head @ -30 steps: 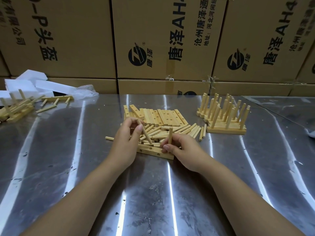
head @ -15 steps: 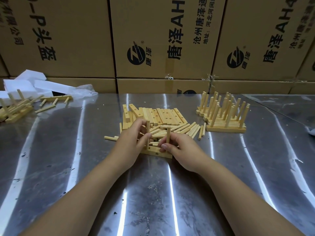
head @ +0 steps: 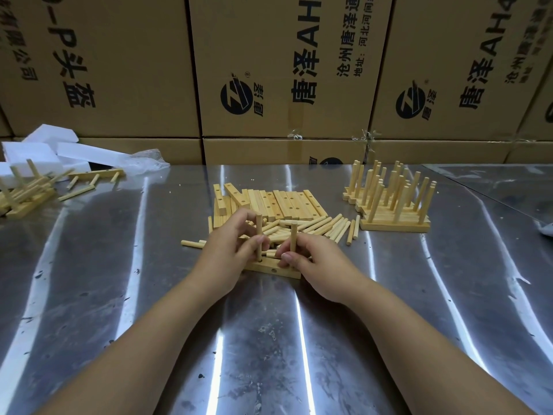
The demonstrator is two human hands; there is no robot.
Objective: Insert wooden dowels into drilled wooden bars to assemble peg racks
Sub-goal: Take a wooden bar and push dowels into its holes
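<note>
wooden dowel (head: pixel 258 232) stands upright in the pinch of the left hand (head: pixel 230 250), thumb on its near side and fingers curled round the far side. its long axis is vertical and its lower end meets a hole at the left part of the drilled bar (head: pixel 288 274). the right hand (head: pixel 314 262) pinches the base of a second dowel (head: pixel 294 238) between thumb and fingertips. this one is also vertical, with its top end free above the knuckles and its foot at the bar.

the bar lies flat on the steel table (head: pixel 119 265) at the middle of the view. its long axis runs left to right, the right end a little nearer the person. one open hole shows on it between the two upright dowels.

just behind the hands lies a heap of loose dowels (head: pixel 323 226), most pointing up and to the right. behind those is a row of flat drilled bars (head: pixel 287 202), their long axes running away from the person. finished peg racks (head: pixel 395 211) stand in a group to the right, pegs up. more racks (head: pixel 24 193) lie tumbled at the far left beside white foam blocks (head: pixel 48 145) and a clear plastic bag (head: pixel 146 158). printed cardboard boxes (head: pixel 284 55) form a wall behind the table.
</note>
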